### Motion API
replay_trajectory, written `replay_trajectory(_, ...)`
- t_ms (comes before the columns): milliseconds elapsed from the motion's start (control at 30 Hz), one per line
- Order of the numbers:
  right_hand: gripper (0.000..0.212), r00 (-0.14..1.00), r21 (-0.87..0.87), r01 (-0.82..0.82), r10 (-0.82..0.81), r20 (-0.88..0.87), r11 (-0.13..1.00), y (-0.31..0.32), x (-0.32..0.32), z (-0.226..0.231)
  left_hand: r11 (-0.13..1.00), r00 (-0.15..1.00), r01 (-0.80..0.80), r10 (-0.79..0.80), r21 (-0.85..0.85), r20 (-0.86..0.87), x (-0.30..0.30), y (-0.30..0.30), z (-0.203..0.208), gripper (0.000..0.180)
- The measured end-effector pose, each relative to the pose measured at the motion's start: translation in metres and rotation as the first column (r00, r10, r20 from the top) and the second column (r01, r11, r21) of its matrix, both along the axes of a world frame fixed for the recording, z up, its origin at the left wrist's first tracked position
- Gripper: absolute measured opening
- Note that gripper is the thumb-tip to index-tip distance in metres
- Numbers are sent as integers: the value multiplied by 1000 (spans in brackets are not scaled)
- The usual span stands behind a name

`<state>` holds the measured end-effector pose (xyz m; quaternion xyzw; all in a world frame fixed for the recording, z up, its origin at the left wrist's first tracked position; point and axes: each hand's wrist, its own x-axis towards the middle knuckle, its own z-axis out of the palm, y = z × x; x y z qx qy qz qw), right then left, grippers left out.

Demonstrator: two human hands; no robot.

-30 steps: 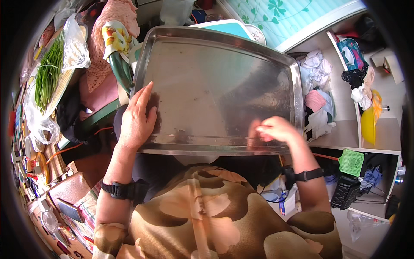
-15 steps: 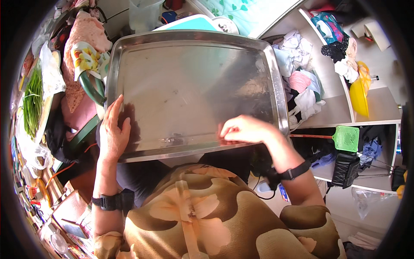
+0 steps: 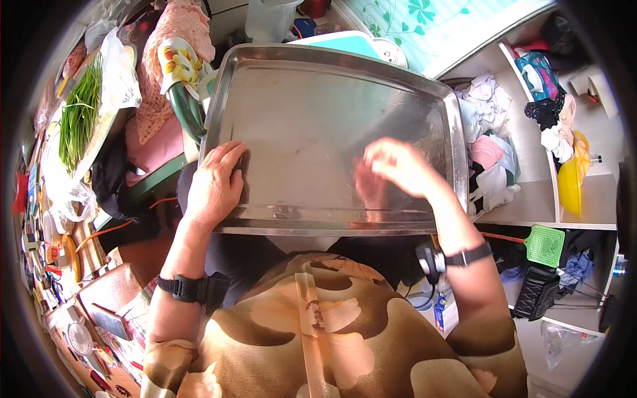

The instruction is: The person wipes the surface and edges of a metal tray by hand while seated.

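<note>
The left hand [image 3: 215,182] lies nearly flat on the left side of a rectangular metal tray [image 3: 298,152], its fingers extended close together and its thumb spread slightly apart; it does not grip the rim. The right hand [image 3: 401,167] is above the tray's right half, half open with the fingers bent; it is blurred, so I cannot tell whether anything is between its fingertips. Its reflection shows in the shiny metal. The tray lies across the person's lap, its near edge over the dark trousers [image 3: 229,265]. The 2 forearms each wear a black strap, 1 on the left [image 3: 180,288] and 1 on the right [image 3: 470,255].

Left of the tray are a yellow-flowered cloth [image 3: 179,63], a pink lacy cloth [image 3: 159,93] and, farther out, a bunch of long green stalks [image 3: 78,123]. To the right, a white shelf unit [image 3: 531,196] holds crumpled clothes [image 3: 488,106]; below them is a green fly swatter [image 3: 545,247], just beside a black quilted purse [image 3: 533,293].
</note>
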<state>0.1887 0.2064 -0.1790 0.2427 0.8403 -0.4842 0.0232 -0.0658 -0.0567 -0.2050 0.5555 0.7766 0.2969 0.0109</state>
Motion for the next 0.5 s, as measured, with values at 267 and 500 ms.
replay_trajectory(267,42,998,-560,19,17,59,828,-12,-76,-12,1000,1000,9,-9,0,-13,-2,2,-5,36)
replay_trajectory(500,28,924,-599,12,220,312,800,-38,4,-2,999,998,-9,7,36,57,0,1,-3,35)
